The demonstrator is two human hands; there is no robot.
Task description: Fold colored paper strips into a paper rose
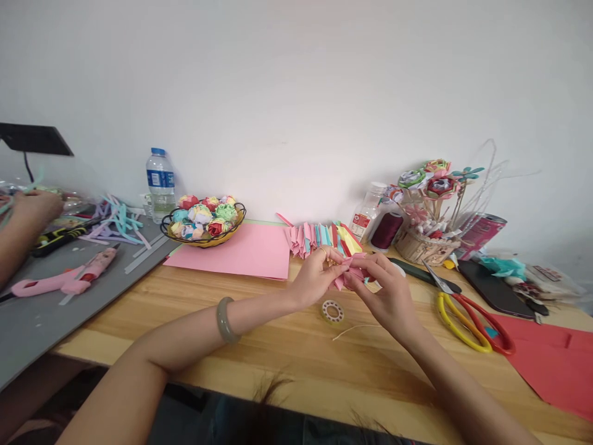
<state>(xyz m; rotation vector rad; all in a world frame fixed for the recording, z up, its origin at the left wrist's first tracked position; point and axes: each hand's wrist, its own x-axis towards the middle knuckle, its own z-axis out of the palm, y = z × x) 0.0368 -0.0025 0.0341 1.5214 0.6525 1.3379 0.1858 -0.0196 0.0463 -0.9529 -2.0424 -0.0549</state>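
Both hands, left hand (319, 275) and right hand (382, 284), pinch a piece of pink paper (349, 272), its folds partly hidden by the fingers. Just below them, a tape roll (333, 311) lies on the tabletop (259, 352); scissors (463, 309) rest right of the right hand.

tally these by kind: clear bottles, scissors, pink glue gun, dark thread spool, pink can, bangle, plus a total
clear bottles: 2
scissors: 1
pink glue gun: 1
dark thread spool: 1
pink can: 1
bangle: 1
total: 7
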